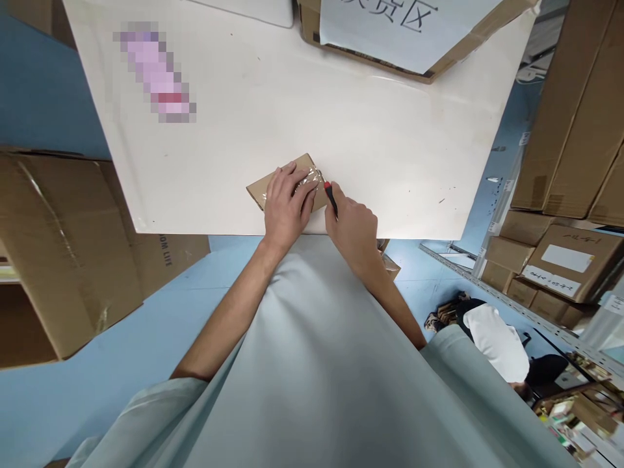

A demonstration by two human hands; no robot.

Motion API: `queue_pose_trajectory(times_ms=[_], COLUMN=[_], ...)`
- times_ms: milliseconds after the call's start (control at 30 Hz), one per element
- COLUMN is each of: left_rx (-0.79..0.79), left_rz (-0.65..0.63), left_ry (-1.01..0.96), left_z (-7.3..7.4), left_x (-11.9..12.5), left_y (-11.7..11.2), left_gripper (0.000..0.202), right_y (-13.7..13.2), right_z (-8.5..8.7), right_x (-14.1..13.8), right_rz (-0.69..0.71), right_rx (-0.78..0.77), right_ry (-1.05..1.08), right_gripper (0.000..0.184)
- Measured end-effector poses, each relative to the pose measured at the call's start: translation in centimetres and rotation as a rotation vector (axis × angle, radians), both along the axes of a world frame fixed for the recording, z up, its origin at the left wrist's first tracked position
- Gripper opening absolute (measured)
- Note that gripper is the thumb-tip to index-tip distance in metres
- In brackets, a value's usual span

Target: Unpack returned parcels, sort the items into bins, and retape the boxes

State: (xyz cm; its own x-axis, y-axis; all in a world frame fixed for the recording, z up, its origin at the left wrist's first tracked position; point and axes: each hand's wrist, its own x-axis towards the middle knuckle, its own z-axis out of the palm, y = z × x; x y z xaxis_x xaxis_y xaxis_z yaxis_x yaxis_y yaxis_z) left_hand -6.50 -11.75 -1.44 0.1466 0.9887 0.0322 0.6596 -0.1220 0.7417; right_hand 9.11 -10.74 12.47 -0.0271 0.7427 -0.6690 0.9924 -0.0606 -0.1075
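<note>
A small flat piece of brown cardboard (262, 186) lies at the front edge of the white table, with shiny clear plastic (312, 175) on top. My left hand (286, 203) rests over it, fingers spread and pressing it down. From the right, my right hand (353, 224) grips a slim screwdriver (330, 195) with a black and red handle. Its thin shaft points to the upper left and reaches the plastic at the cardboard's right side. The exact tip is hard to make out.
On the white table (219, 143), a cardboard box with a paper sign (380, 32) stands at the back, and a blurred pink item (158, 75) lies back left. Large cartons (73, 247) flank the left; shelved boxes (560, 260) and a person (497, 341) are at right.
</note>
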Motion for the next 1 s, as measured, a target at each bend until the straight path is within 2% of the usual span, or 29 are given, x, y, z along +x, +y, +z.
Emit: queue_pose_trajectory(times_ms=[133,267,500,633,767,867,933,1000], left_rx=[-0.002,-0.022,-0.018,0.008,0.017,0.023,0.023,0.028], left_rz=[-0.013,-0.012,-0.005,-0.008,-0.031,-0.033,-0.020,0.003], left_ry=[-0.027,-0.056,-0.049,-0.031,-0.020,0.007,0.039,0.083], left_z=[-0.1,-0.1,-0.1,-0.4,-0.5,-0.7,-1.0,-1.4], left_x=[-0.2,-0.2,-0.1,-0.2,-0.4,-0.9,-1.9,-3.5], left_y=[0.0,0.1,0.0,0.0,0.1,-0.3,-1.1,-2.4], left_gripper=[0.033,0.031,0.039,0.039,0.037,0.043,0.048,0.054], right_y=[1.6,1.9,0.9,-0.5,-2.2,-3.4,-3.5,-2.9], right_z=[-1.5,-1.7,-1.5,-1.5,0.2,1.6,1.3,-0.7], right_x=[-0.7,-0.8,-0.7,0.0,1.0,2.2,3.3,4.4], right_rz=[0.031,0.043,0.041,0.030,-0.017,-0.083,-0.172,-0.276], right_rx=[0.027,0.016,0.030,-0.034,-0.090,-0.026,0.055,0.123], right_ry=[0.037,0.029,-0.028,-0.076,-0.052,0.074,0.188,0.310], right_gripper=[0.059,0.058,0.053,0.049,0.047,0.046,0.045,0.043])
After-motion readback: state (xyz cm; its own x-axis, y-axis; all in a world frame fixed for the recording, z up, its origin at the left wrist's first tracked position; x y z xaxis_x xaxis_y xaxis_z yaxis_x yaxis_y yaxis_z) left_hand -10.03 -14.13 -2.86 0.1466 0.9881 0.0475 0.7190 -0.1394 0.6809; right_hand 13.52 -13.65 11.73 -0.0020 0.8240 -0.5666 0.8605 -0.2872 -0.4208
